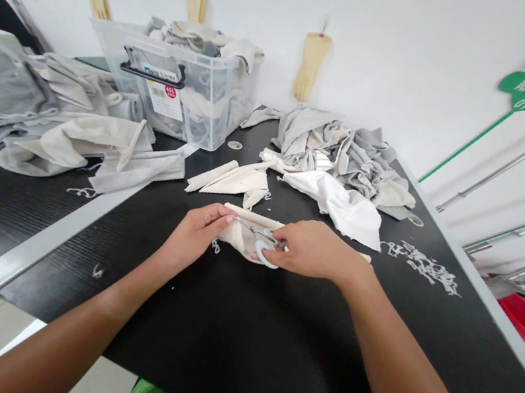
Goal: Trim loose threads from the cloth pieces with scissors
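Pinched between the thumb and fingers of my left hand (204, 228) is the edge of a cream cloth piece (241, 237) lying on the black table. My right hand (311, 250) grips a pair of scissors (266, 257) with pale blue handles. The scissor blades point left, their tips close to my left fingertips at the cloth's edge; whether they touch a thread there is too small to tell. Just beyond the hands lie more cream cloth pieces (239, 180) and a white cloth piece (336, 202).
A clear plastic box (211, 107) full of cloth stands at the back left. Grey cloths (54, 115) are piled left, with another heap (336, 143) at the back. Thread scraps (427, 265) lie right on the black table (230, 332). Yellow gloves (312, 64) hang on the wall.
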`<state>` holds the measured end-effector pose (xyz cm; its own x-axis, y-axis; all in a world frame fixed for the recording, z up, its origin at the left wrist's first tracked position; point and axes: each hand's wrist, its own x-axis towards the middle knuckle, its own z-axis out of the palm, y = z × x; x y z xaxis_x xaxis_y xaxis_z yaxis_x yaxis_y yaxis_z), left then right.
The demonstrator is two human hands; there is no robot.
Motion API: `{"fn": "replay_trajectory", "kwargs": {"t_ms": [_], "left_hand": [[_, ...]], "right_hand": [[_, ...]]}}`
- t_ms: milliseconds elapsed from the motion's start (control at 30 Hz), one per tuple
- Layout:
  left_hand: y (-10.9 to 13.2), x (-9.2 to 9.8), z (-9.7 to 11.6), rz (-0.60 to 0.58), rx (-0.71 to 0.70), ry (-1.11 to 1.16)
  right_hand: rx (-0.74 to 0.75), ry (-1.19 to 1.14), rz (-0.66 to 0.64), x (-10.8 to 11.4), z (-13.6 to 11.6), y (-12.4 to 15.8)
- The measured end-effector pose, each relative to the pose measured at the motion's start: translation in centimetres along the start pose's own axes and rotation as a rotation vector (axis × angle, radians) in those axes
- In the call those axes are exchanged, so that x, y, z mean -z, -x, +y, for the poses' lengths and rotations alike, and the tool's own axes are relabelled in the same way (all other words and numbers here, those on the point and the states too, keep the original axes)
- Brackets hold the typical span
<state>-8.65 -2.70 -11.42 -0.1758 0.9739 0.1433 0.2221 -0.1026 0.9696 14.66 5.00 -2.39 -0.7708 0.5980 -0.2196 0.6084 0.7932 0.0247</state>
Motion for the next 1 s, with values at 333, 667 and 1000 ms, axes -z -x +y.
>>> {"fn": "replay_trajectory", "kwargs": {"t_ms": [333,667,1000], "left_hand": [[0.1,-0.2,-0.8,-0.029,0.098,0.169],[0.2,-0.3,-0.6,0.031,0.082,0.215],[0.1,-0.2,-0.6,-0.069,0.019,0.206]], "right_hand": [[-0.074,0.088,0.065,-0.6,-1.2,-0.5],[-0.062,0.066,0.042,-0.7,-1.4,-0.2],[-0.070,-0.019,0.003,-0.3,-0.1,-0.4]]}}
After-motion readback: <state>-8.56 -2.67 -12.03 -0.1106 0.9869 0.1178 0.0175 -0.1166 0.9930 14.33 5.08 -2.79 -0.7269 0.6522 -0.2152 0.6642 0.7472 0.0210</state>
